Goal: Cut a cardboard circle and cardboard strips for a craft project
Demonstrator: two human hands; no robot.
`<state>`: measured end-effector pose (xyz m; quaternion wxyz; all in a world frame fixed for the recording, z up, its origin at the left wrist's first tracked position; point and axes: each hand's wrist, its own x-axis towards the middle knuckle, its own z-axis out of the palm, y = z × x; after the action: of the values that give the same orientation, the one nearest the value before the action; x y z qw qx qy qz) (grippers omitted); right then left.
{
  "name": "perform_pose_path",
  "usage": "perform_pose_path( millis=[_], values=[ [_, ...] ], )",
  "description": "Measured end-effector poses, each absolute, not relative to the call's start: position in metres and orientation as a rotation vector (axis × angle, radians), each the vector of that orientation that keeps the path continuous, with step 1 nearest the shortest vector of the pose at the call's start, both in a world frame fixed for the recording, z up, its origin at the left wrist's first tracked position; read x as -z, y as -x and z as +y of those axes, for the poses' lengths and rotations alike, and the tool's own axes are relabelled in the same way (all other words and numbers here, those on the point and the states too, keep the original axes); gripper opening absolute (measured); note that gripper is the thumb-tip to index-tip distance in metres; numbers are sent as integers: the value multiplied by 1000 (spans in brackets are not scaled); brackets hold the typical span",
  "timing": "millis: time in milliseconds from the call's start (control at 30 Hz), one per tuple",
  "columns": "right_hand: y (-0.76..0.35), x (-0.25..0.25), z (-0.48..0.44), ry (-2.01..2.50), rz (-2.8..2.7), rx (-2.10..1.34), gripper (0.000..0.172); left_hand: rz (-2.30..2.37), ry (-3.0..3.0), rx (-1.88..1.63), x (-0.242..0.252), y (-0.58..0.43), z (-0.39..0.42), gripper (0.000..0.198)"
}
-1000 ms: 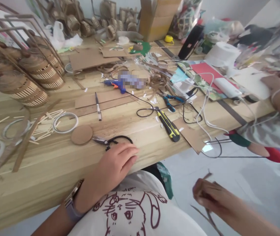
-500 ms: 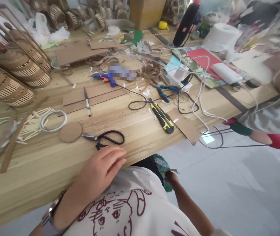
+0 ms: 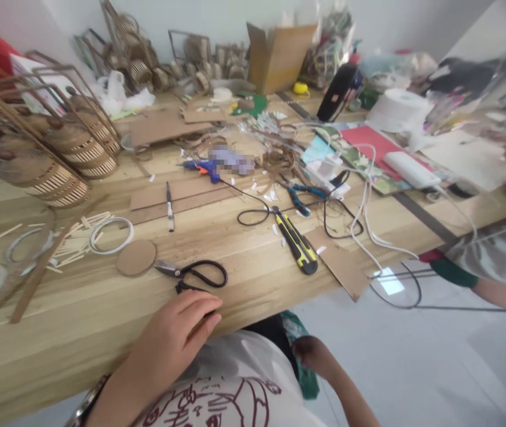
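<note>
Scissors lie on the worktop in the head view, just beyond the left hand, their tips just beside the cardboard disc and one handle running in close to the knuckles; whether hand and handle touch, I cannot tell. The left fingers are loosely extended and released, at the worktop's near edge. Below that edge, the right hand is down at the green bag, its fingers dark and partly hidden, so I cannot tell whether they grip anything. The step in hand looks like a reach to the bag, with the scissors idle. A next move would probably call for drawing the right hand clear of bag and worktop edge.
</note>
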<state>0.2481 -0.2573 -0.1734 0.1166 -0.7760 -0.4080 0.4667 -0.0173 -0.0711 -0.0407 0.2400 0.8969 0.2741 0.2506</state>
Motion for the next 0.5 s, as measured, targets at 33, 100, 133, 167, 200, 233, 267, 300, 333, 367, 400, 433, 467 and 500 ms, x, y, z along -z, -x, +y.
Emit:
perform_pose_path(
  millis=[33,100,133,167,200,233,267,300,333,367,400,433,467,500],
  values=[
    [-249,161,-254,2241,-1229,-1459,28,753,-2450,-706,40,17,-70,20],
    [-251,130,-246,2158,-1314,-1591,37,766,-2437,-724,40,18,-68,20],
    [-253,112,-239,2113,-1363,-1600,34,770,-2432,-724,39,18,-67,20],
    [-255,94,-231,2067,-1421,-1558,32,772,-2428,-716,39,18,-66,20],
    [-258,76,-220,1995,-1540,-1452,31,769,-2428,-701,38,17,-64,20],
    [-261,60,-207,1976,-1638,-1278,34,763,-2433,-681,37,16,-61,21],
    [-265,48,-192,2089,-1646,-1004,39,752,-2444,-652,34,13,-58,21],
    [-269,40,-176,2253,-1615,-689,37,741,-2457,-618,31,9,-53,21],
    [-273,35,-160,2400,-1598,-379,32,734,-2473,-571,27,4,-48,19],
    [-278,34,-143,2517,-1600,-153,30,735,-2490,-516,23,-4,-42,17],
    [-282,36,-128,2551,-1603,-96,30,748,-2502,-457,18,-13,-35,14],
    [-285,39,-114,2571,-1607,-74,30,771,-2515,-361,13,-24,-27,11],
    [-288,43,-102,2592,-1613,-71,28,810,-2529,-272,9,-36,-18,10],
    [-290,46,-93,2603,-1618,-91,26,847,-2545,-206,7,-49,-8,11]
  ],
)
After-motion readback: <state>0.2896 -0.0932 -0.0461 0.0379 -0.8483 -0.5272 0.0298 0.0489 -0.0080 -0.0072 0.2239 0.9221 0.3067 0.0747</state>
